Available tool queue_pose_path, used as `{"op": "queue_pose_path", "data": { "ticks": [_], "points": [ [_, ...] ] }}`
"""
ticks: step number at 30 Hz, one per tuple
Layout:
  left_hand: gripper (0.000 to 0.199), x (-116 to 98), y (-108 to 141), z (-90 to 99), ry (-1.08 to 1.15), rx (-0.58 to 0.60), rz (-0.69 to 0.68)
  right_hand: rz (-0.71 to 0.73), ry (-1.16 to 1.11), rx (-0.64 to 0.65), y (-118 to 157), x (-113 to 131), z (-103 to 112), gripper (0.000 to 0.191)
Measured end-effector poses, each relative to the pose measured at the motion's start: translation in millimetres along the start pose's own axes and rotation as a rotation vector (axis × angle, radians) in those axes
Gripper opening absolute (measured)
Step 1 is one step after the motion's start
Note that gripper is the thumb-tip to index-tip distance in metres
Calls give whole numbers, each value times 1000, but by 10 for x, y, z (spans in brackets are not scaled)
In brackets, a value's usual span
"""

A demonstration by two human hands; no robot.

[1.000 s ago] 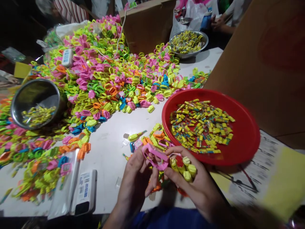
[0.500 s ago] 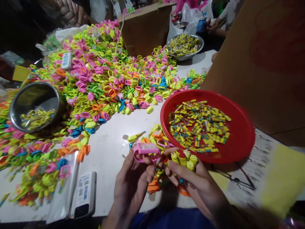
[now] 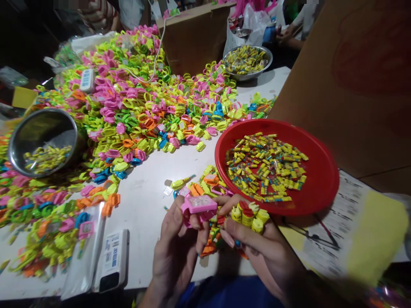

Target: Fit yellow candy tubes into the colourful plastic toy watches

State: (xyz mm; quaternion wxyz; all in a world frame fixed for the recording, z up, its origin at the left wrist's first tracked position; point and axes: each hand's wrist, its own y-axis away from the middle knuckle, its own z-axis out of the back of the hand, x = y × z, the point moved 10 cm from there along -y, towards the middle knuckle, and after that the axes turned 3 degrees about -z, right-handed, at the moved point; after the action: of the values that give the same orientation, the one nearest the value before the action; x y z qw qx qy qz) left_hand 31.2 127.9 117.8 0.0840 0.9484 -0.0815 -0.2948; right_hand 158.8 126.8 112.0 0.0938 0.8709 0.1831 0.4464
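Observation:
My left hand (image 3: 180,244) pinches a pink toy watch (image 3: 201,204) between thumb and fingers, its flat face tilted up. Close beside it on the right, my right hand (image 3: 257,239) is wrapped round a bunch of small yellow-wrapped tubes (image 3: 247,217), some with red ends. Its fingertips reach the right side of the pink watch. Under and behind both hands lies a small heap of orange, yellow and pink watches (image 3: 210,179). A red basin (image 3: 332,184) holding many yellow tubes stands just behind my right hand.
A large pile of coloured watches (image 3: 135,107) covers the back and left. Steel bowls (image 3: 75,147) (image 3: 269,64) hold yellow tubes. A white device (image 3: 112,256) lies at front left, glasses (image 3: 321,239) on papers at right. Cardboard (image 3: 346,98) rises at right; another person's hand (image 3: 287,34) shows behind.
The pink watch has turned in my left hand, so its face shows more from above. Both hands stay close together, and the view has shifted slightly.

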Motion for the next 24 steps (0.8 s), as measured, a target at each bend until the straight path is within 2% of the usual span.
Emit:
{"op": "queue_pose_path", "data": {
  "ticks": [4, 9, 14, 17, 19, 22, 24],
  "points": [
    [16, 12, 1, -39, -3, 10, -20, 60, -39, 13, -15, 11, -20, 12],
    [28, 88, -28, -66, -59, -22, 28, 48, -96, -9, -30, -29, 14, 16],
    [37, 169, -61, 50, -122, -118, -15, 33, -64, -31, -94, -81, 126, 26],
    [41, 232, -83, 117, -192, -98, -58, -39, -136, -75, -167, -215, 222, 35],
    [43, 241, -112, 147, -240, -67, -88, -90, -180, -48, -232, -309, 229, 40],
    [40, 169, -191, 191, -334, -36, -118, -57, -54, -24, -345, -267, 340, 38],
    [37, 4, -253, 237, -440, -54, -188, 46, 139, -100, -393, -61, 587, 35]
  ]
}}
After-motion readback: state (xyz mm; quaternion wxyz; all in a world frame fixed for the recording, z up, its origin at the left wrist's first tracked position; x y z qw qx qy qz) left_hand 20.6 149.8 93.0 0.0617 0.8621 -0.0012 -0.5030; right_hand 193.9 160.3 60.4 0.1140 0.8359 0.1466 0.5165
